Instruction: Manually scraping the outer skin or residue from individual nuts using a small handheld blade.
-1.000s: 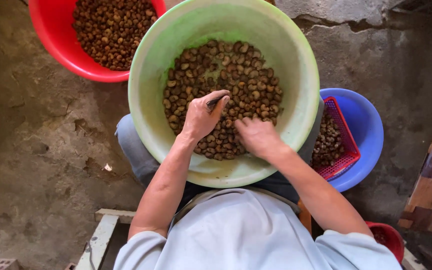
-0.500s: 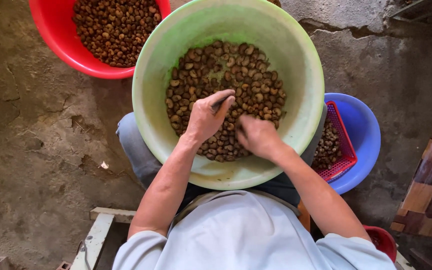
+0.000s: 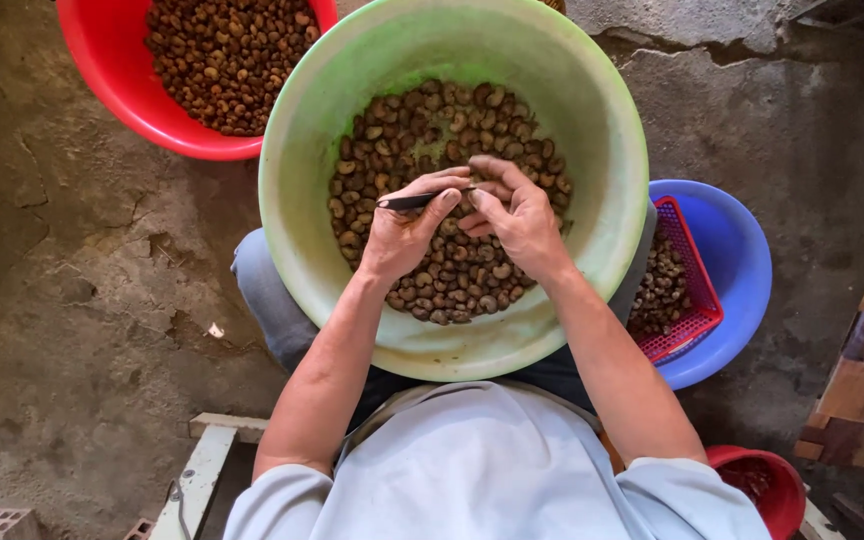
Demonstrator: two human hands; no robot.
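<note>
We see the cracked concrete floor [image 3: 82, 300] beneath everything. On our lap rests the large green basin [image 3: 592, 130], partly filled with brown nuts [image 3: 402, 130]. Beyond it, at upper left, stands a red basin [image 3: 102, 70] with more of the same nuts. At our right side sits a blue basin [image 3: 732, 260] containing a red mesh basket [image 3: 697, 300], also loaded with nuts. A small red bucket [image 3: 762, 485] stands at lower right.

Both hands meet over the green basin, above the nut pile. Our left hand [image 3: 402, 235] grips a thin dark tool [image 3: 417, 200], pinched between thumb and fingers, tip pointing right. Our right hand [image 3: 517, 215] is curled closed with its fingertips at the tool's tip; what it holds we cannot tell.
</note>
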